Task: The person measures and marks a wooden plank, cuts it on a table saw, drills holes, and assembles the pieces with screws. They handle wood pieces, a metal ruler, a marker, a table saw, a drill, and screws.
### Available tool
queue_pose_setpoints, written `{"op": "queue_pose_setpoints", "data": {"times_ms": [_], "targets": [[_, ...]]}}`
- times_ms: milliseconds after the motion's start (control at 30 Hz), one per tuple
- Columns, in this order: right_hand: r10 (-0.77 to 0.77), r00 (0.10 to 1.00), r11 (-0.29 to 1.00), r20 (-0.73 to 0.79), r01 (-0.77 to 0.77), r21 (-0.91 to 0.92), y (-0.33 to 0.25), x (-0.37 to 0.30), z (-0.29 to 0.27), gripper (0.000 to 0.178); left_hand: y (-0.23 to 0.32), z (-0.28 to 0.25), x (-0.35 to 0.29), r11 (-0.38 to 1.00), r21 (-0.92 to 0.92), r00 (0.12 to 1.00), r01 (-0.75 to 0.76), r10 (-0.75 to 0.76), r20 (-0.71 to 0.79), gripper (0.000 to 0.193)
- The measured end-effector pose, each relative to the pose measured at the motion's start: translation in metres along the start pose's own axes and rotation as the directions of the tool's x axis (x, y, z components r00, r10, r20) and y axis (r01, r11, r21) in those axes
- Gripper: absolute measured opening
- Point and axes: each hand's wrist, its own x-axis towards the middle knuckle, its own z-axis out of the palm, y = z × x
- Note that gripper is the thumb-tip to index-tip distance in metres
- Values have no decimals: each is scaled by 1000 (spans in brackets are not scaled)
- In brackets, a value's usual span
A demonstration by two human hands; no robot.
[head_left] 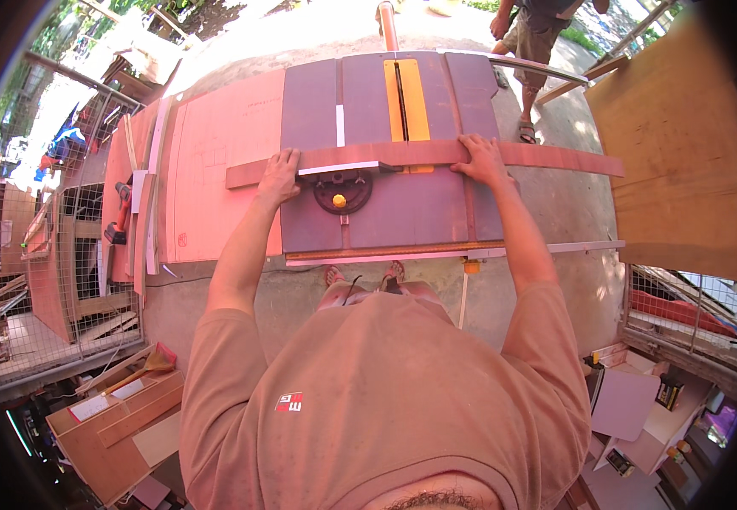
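A long reddish-brown wooden board (555, 159) lies crosswise on the dark top of a table saw (419, 217), over the yellow throat plate (417, 93) with its dark slot. Against the board's near edge sits a mitre gauge (332, 191) with a pale fence and a yellow knob. My left hand (280, 176) is closed on the board at the left end of the fence; its fingertips reach over the far edge. To the right of the slot, my right hand (483, 161) grips the board, thumb at the near edge and fingers across the top.
A pinkish side table (224, 187) adjoins the saw on the left, with wood strips and a cordless drill (118, 212) beyond. A metal rail (368, 255) runs along the saw's near edge. Another person (534, 51) stands far right, near a large plywood sheet (683, 161).
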Motion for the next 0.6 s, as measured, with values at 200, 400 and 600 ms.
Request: {"op": "queue_pose_setpoints", "data": {"times_ms": [200,400,600], "targets": [[-4,1000,1000,5,4,4,-1,-2,0,85,2,0,-1,1000,-16,1000,20,-20,4,89],[-1,1000,1000,23,1,16,-2,-4,-3,88,5,-3,-1,999,-15,999,33,-33,15,90],[125,990,992,63,-126,11,-40,-2,-7,95,4,-3,0,998,-20,998,52,-52,31,90]]}}
